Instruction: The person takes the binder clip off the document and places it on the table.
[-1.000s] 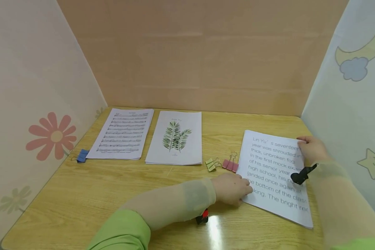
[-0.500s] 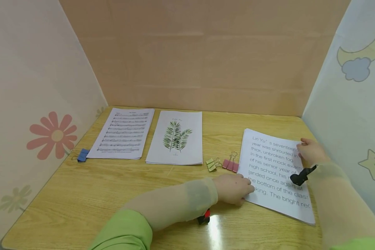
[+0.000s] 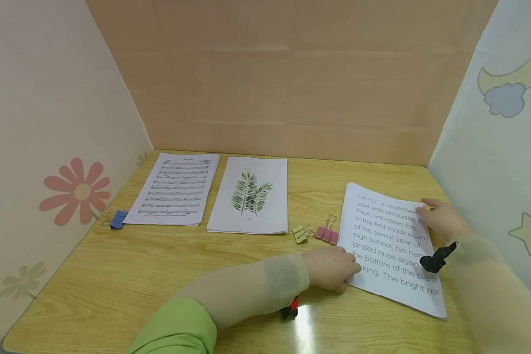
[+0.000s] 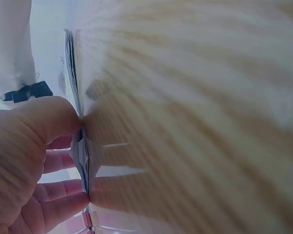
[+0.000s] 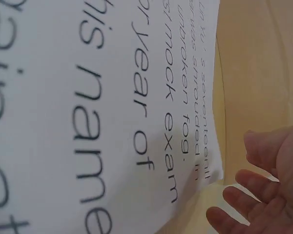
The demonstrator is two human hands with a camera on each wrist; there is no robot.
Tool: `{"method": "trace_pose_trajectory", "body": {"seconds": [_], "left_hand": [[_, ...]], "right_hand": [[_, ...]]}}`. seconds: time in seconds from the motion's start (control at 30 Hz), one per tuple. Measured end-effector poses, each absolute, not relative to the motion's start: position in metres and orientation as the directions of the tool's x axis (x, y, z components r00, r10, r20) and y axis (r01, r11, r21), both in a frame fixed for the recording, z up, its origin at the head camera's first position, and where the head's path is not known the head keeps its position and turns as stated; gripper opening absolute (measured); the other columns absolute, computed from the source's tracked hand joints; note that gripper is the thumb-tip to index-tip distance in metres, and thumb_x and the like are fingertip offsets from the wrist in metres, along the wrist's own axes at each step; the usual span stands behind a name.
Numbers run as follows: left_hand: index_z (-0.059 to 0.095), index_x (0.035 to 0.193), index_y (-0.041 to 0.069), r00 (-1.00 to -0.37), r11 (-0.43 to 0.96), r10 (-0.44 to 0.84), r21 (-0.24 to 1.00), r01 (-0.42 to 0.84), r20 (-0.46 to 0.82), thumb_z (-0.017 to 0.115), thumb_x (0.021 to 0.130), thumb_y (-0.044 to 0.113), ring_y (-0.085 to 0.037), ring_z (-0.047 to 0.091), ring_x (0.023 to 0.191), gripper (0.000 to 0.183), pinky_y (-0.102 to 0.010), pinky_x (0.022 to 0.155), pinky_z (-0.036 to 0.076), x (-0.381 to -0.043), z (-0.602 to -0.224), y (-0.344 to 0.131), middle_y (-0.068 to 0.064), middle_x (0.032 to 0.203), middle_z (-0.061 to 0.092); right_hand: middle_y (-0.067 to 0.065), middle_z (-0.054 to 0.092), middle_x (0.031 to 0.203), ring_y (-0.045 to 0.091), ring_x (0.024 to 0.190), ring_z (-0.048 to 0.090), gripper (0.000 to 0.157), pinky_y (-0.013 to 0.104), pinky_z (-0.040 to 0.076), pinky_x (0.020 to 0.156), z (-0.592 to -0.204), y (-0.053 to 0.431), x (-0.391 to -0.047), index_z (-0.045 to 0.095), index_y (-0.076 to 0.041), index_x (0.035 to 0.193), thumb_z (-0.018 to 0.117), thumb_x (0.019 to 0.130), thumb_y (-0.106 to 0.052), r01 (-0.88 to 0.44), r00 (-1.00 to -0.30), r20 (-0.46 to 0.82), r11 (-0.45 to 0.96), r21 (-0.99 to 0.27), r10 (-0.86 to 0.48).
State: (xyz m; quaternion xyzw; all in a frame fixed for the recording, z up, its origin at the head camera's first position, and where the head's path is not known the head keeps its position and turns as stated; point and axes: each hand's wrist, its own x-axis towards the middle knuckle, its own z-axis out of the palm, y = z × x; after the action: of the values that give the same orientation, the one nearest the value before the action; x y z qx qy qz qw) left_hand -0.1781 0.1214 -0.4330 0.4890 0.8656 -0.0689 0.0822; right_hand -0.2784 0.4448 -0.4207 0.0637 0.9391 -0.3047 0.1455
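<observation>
A stack of white paper printed with large text [image 3: 387, 246] lies tilted on the right of the table. My left hand [image 3: 332, 268] is at its lower left edge; in the left wrist view the thumb and fingertips of that hand [image 4: 44, 156] press along the sheet edges, which fan slightly apart. Beside the upper right edge is my right hand [image 3: 444, 216]. In the right wrist view, this hand [image 5: 268, 185] has loosely bent fingers with nothing between them, a small gap from the paper's corner [image 5: 212, 168].
Left of the stack lie a pink binder clip [image 3: 326, 234] and a yellow binder clip [image 3: 302, 233]. Farther left are a leaf-print paper stack [image 3: 221, 216], a sheet-music stack [image 3: 168, 196] and a blue binder clip [image 3: 118, 220]. Walls enclose the table's [image 3: 159, 285] back and sides.
The text stack has turned slightly, its lower right corner moving a little up and right. My right hand has shifted slightly down along its edge; the left stays at the lower left edge.
</observation>
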Motion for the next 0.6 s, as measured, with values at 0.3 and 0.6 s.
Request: {"method": "trace_pose_trajectory", "body": {"seconds": [0.3, 0.6], "left_hand": [[0.058, 0.114, 0.029, -0.508, 0.51, 0.836, -0.045, 0.859, -0.207, 0.062, 0.091, 0.035, -0.004, 0.048, 0.087, 0.024, -0.018, 0.078, 0.041, -0.178, -0.435, 0.122, 0.016, 0.098, 0.052], [0.059, 0.115, 0.03, -0.507, 0.509, 0.837, -0.045, 0.859, -0.204, 0.063, 0.091, 0.037, -0.003, 0.048, 0.087, 0.025, -0.018, 0.079, 0.041, -0.18, -0.436, 0.122, 0.016, 0.098, 0.053]], "right_hand": [[0.038, 0.04, 0.133, 0.057, 0.122, 0.035, 0.057, 0.068, 0.028, 0.096, -0.405, 0.404, -0.244, 0.044, 0.008, 0.137, 0.058, 0.096, -0.029, -0.264, -0.949, -0.11, 0.935, -0.235, -0.296], [0.004, 0.062, 0.112, 0.019, 0.078, 0.063, 0.058, 0.041, 0.051, 0.064, -0.403, 0.355, -0.161, 0.063, -0.014, 0.125, 0.072, 0.08, -0.049, -0.447, -0.875, -0.204, 0.895, -0.009, -0.439]]}}
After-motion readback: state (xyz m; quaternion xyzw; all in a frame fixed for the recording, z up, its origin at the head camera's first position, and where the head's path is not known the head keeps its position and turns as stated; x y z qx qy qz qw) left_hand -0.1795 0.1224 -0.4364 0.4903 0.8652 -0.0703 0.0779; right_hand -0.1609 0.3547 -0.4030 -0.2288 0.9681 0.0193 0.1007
